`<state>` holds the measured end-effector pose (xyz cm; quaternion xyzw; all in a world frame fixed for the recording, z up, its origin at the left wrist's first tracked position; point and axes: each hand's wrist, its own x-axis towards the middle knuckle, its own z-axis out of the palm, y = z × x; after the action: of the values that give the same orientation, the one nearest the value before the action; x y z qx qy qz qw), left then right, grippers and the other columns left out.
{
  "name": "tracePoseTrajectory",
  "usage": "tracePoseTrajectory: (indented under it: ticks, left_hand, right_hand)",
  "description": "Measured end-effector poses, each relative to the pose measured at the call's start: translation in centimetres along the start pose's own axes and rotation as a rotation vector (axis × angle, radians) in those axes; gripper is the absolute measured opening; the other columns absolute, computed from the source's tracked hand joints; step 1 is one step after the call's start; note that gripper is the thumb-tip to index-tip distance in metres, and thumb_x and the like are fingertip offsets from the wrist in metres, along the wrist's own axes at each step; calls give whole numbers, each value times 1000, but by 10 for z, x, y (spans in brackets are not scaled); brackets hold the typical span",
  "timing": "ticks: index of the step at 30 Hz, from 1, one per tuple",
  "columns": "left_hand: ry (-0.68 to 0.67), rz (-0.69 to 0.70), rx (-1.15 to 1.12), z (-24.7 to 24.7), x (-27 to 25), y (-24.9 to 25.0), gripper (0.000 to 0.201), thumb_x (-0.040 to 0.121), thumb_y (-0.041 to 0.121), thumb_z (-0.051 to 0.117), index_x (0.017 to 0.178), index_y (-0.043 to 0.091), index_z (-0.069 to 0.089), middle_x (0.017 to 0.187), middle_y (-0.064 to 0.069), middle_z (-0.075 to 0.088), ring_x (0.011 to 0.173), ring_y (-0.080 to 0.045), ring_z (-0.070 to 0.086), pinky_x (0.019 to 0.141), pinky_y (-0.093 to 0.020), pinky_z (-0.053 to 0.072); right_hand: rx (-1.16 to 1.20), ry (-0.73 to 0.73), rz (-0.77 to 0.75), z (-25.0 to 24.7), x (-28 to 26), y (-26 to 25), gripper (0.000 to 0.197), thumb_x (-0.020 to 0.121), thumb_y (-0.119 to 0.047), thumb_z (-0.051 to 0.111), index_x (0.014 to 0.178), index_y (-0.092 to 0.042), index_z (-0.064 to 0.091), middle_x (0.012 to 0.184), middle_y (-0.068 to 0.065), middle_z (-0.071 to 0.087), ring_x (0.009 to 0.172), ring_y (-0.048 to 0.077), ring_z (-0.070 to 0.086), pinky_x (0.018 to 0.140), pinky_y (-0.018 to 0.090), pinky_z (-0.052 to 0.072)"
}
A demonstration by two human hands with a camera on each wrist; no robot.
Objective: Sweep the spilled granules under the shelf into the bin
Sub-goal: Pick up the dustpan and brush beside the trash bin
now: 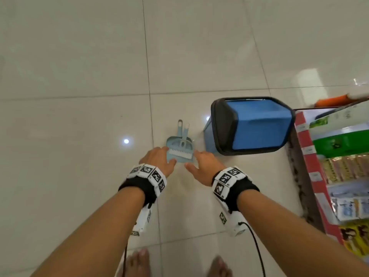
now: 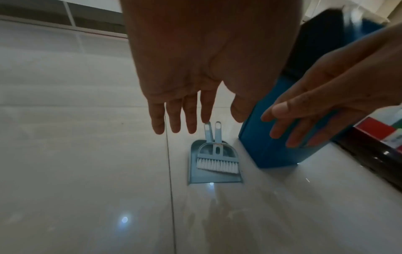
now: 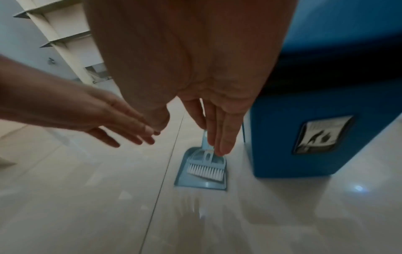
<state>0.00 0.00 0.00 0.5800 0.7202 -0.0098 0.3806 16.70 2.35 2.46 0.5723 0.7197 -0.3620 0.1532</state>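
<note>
A small pale-blue dustpan (image 1: 171, 154) lies on the tiled floor. A matching brush (image 1: 182, 148) with white bristles rests in it, both handles pointing away from me. My left hand (image 1: 158, 158) hovers over the pan's left side and my right hand (image 1: 203, 164) over its right. In both wrist views the fingers are straight and hold nothing, above the dustpan (image 2: 214, 173) (image 3: 201, 180). A blue bin (image 1: 257, 124) with a black rim stands just right of the pan. Dark granules (image 1: 295, 162) lie along the foot of the shelf.
A shop shelf (image 1: 307, 162) with a red edge and packaged goods runs down the right side, close behind the bin. Pale glossy floor tiles (image 1: 79, 76) spread to the left and ahead. My bare feet (image 1: 137, 262) stand at the bottom of the head view.
</note>
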Motion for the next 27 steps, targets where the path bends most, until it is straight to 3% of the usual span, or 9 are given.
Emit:
tracePoseTrajectory:
  ticks: [4, 7, 9, 12, 16, 19, 23, 27]
  left_hand:
    - [70, 50, -46, 33, 52, -17, 45, 95, 25, 52, 139, 16, 50, 134, -13, 56, 120, -30, 55, 95, -40, 48]
    - [71, 137, -82, 50, 91, -28, 55, 93, 13, 48, 147, 17, 38, 149, -11, 43, 135, -29, 42, 110, -42, 38]
    - [92, 178, -65, 57, 117, -34, 62, 95, 15, 47, 153, 16, 26, 154, -9, 35, 140, -28, 35, 114, -42, 33]
    - [117, 237, -54, 66, 137, -40, 64, 95, 18, 47, 154, 19, 22, 145, -10, 48, 132, -28, 46, 108, -45, 40]
    - [178, 239, -51, 67, 136, -43, 65, 93, 13, 47, 153, 23, 25, 124, -6, 67, 109, -30, 63, 93, -44, 51]
    - [174, 220, 1, 66, 128, -45, 67, 94, 16, 45, 154, 25, 18, 110, -10, 70, 95, -33, 65, 86, -46, 53]
    - [156, 191, 183, 77, 119, -47, 66, 96, 18, 43, 155, 32, 17, 110, -16, 63, 96, -35, 61, 83, -40, 51]
    - [190, 218, 357, 82, 120, -50, 54, 96, 19, 46, 148, 33, 36, 126, -14, 59, 110, -35, 59, 86, -41, 49]
  right_hand:
    - [54, 108, -44, 45, 59, 17, 62, 99, -41, 49, 149, -11, 30, 140, 13, 42, 125, 30, 47, 104, 43, 44]
    - [82, 326, -69, 68, 106, 30, 55, 97, -42, 52, 141, -14, 37, 134, 10, 43, 121, 27, 46, 97, 44, 49]
    - [72, 474, -42, 77, 131, 37, 48, 95, -45, 53, 130, -15, 44, 124, 9, 45, 113, 25, 47, 91, 40, 50]
    - [115, 530, -7, 88, 158, 46, 43, 93, -49, 53, 120, -16, 50, 117, 8, 45, 108, 25, 48, 89, 40, 49]
    - [123, 554, 4, 93, 169, 54, 41, 93, -49, 53, 115, -16, 59, 117, 8, 49, 107, 27, 53, 87, 41, 51]
    - [97, 559, -9, 95, 162, 51, 34, 91, -45, 53, 107, -16, 61, 111, 7, 54, 99, 27, 57, 80, 41, 52]
    - [74, 580, -24, 102, 149, 51, 23, 89, -39, 53, 96, -18, 59, 100, 4, 60, 85, 26, 59, 67, 33, 44]
    - [133, 573, -49, 100, 141, 56, 25, 89, -42, 59, 98, -19, 59, 92, 1, 63, 80, 22, 60, 70, 36, 53]
